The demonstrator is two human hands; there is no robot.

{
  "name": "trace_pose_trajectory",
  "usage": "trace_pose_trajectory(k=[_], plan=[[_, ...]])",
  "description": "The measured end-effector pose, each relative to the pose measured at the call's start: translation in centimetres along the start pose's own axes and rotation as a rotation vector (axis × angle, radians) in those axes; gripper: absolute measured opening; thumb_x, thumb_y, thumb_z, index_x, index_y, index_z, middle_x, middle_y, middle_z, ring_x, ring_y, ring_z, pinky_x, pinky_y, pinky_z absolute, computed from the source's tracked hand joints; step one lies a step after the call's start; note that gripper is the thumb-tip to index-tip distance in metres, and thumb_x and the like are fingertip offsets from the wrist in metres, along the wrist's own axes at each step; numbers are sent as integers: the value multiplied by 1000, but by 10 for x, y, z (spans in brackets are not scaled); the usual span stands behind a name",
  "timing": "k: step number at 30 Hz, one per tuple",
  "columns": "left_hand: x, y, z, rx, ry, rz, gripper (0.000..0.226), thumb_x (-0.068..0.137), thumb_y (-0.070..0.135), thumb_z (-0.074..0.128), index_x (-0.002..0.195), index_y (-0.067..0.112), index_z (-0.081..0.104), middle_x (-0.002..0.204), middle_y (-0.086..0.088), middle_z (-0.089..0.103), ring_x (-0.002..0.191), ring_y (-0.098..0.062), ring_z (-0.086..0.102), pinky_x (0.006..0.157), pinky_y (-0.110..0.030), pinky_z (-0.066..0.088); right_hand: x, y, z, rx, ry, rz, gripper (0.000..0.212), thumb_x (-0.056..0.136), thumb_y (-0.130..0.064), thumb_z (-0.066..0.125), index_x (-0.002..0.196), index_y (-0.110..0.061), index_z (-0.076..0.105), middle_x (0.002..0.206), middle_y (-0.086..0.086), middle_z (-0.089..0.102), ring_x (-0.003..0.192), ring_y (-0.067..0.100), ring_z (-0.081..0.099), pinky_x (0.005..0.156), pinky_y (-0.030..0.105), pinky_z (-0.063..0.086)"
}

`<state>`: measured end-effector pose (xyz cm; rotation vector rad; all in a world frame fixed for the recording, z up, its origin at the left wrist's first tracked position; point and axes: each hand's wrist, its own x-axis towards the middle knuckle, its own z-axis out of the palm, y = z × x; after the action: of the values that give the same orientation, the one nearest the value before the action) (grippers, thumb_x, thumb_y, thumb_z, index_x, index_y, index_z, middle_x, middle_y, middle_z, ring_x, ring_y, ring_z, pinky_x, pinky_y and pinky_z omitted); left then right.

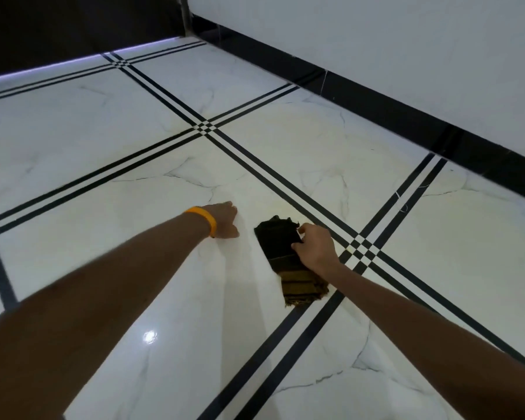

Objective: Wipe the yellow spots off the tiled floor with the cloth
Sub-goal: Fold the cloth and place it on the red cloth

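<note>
Right hand (315, 247) on dark cloth (282, 253), left hand (225, 221) flat on tiled floor (134, 207).

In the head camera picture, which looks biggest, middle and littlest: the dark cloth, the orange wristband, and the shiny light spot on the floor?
Largest to smallest, as they look:
1. dark cloth, partly under the right hand
2. orange wristband on the left wrist
3. shiny light spot

The spot sits nearer the camera yet looks smallest.

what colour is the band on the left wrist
Orange-yellow wristband, seen clearly in the head view.
</note>
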<state>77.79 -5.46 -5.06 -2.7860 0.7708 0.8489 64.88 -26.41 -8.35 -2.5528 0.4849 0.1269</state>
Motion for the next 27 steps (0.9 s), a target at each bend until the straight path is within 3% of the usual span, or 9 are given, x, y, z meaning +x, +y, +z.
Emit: trace_pose_trajectory(k=[3,5,7,9,11,15,20,24,27], plan=[[-20,12,-22,112,-81,31,58,103,41,44,152,11,35,156,-8,38,140,-26,40,97,-31,41,-2,-3,3,70,49,88,22,92,-7,70,112,0,63,104,16,68,82,18,59,73,30,54],[-36,17,-31,147,-120,38,51,103,37,46,147,10,43,148,-9,46,130,-27,49,84,-29,43,-3,-7,0,100,69,81,18,88,-7,75,103,-4,66,99,13,70,81,17,60,74,29,54],[-46,14,-39,110,-86,48,47,103,34,48,142,10,49,144,-10,51,126,-27,52,81,-30,44,-3,-19,-5,136,51,30,18,84,-11,80,97,-10,68,89,5,68,77,15,61,71,24,50],[-52,11,-47,-14,-23,48,46,101,35,52,142,13,50,145,-8,50,125,-27,52,83,-32,47,-4,-36,-15,201,9,-53,20,82,-12,83,92,-13,67,77,-2,61,69,10,58,66,18,47],[-54,13,-54,-297,15,51,47,98,31,58,143,19,50,144,-8,49,118,-26,53,94,-36,52,-7,-54,-31,302,-87,-124,20,83,-9,82,95,-14,67,77,-3,60,69,11,59,67,19,49],[-68,29,-63,-813,133,230,57,87,-1,58,140,20,54,136,-11,58,124,-26,53,95,-32,46,-10,-84,-65,389,-283,-196,24,87,-8,77,109,-15,71,88,-2,65,80,9,60,71,19,45],[-87,13,-69,-1026,281,279,23,90,10,68,113,10,69,110,-12,70,107,-25,65,89,-33,55,-9,-94,-97,524,-200,-221,21,86,-9,78,107,-13,75,83,7,65,78,15,61,71,23,47],[-106,3,-82,-1137,432,299,13,84,8,76,94,10,69,99,-11,72,99,-22,67,83,-29,56,-14,-108,-124,583,-276,-210,22,84,-11,82,103,-10,73,90,14,70,79,17,65,68,22,55],[-124,-8,-95,-1209,412,319,14,83,1,75,86,10,65,103,-15,73,100,-23,69,83,-24,58,-14,-111,-143,625,-347,-170,31,79,-9,85,107,-4,72,97,17,76,83,18,69,73,25,59]])
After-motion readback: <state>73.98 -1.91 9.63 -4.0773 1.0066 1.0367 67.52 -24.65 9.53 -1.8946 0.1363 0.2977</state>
